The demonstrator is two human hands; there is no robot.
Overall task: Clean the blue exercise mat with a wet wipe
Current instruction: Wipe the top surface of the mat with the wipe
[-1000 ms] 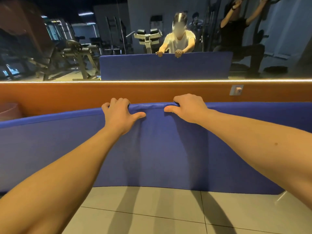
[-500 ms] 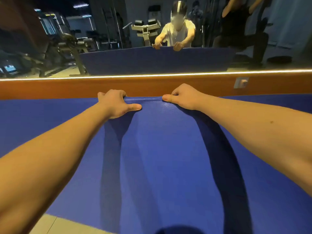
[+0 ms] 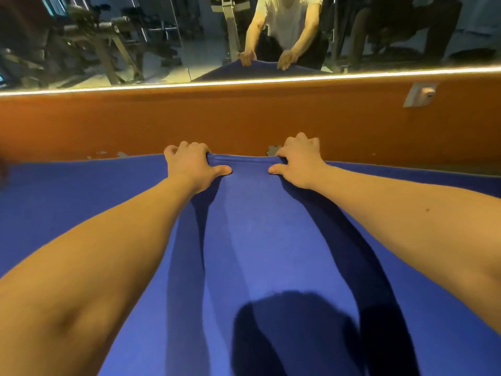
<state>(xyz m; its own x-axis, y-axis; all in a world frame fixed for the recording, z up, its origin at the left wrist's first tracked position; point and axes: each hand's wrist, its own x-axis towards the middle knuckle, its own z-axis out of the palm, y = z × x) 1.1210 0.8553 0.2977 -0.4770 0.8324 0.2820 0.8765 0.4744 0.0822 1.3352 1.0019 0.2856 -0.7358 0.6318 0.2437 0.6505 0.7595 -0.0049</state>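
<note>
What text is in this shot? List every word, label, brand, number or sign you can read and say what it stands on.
There is no readable text anywhere.
On the blue foam exercise mat: plain, no print or logo showing.
On the white plastic wall socket plate: no legible marking.
On the grey gym machines reflected in the wall mirror: any labels are too dark and blurred to read.

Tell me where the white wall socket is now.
The socket sits at the head view's upper right, on the orange wall band just under the light strip, up and right of the right hand.
</note>
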